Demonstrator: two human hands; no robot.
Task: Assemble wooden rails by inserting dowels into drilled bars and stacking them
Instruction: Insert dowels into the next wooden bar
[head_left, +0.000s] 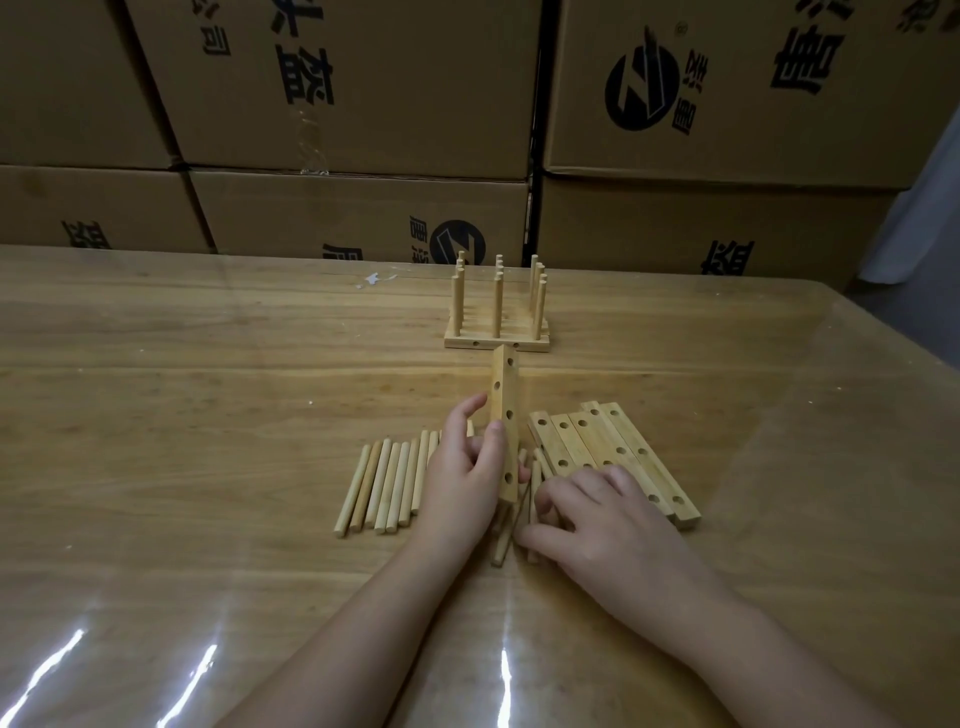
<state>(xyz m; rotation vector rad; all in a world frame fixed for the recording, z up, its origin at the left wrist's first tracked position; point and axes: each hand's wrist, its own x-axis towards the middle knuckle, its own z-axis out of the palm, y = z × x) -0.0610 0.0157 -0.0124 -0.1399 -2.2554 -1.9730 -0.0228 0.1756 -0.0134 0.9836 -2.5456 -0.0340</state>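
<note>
left hand (465, 470) grip holding drilled bar (505, 410) upright | right hand (608, 525) fingering dowels (387, 483), grip unclear tbh | I'd keep bar steady, feed dowel square

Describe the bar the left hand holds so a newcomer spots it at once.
On the pale wooden table, loose round wooden dowels lie left and flat drilled wooden bars lie right. Between them the left hand holds one drilled pale wooden bar: the only bar raised on end, not lying flat.
</note>
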